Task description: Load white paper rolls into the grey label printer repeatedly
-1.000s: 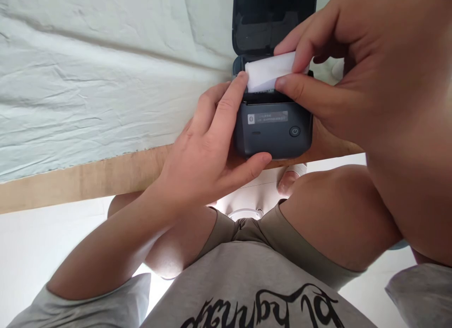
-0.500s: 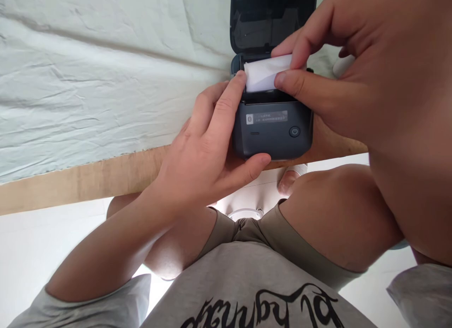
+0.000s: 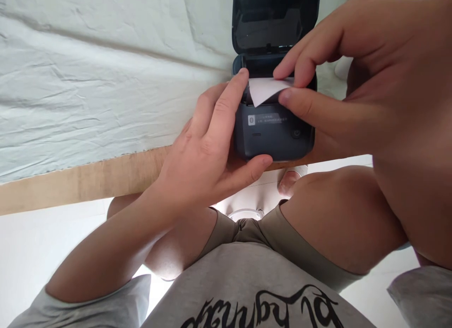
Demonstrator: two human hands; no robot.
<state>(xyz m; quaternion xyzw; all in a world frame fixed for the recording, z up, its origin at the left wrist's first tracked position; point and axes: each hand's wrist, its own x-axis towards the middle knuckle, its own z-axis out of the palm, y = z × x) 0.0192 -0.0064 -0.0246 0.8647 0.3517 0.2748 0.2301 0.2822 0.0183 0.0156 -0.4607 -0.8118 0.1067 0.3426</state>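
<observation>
A dark blue label printer (image 3: 273, 146) stands near the table's front edge, its black lid (image 3: 275, 21) swung up and back. My left hand (image 3: 206, 135) grips the printer from the left, with a fingertip on the rim of its opening and the thumb along its front. Between the thumb and fingers of my right hand (image 3: 335, 78) is pinched a strip of white paper (image 3: 263, 88). The paper's loose left corner points down over the front of the opening. My right fingers cover the paper's right end, and whatever lies deeper in the compartment is mostly hidden.
A wrinkled pale green cloth (image 3: 106, 73) covers the table, leaving a bare wooden edge (image 3: 81, 179) in front. Part of a white object (image 3: 342, 68) shows behind my right hand. My legs are below the table edge.
My right hand has shifted slightly down and right. The paper, which looked like a roll above the opening, now shows as a flat strip lower at its front. My left hand stays put.
</observation>
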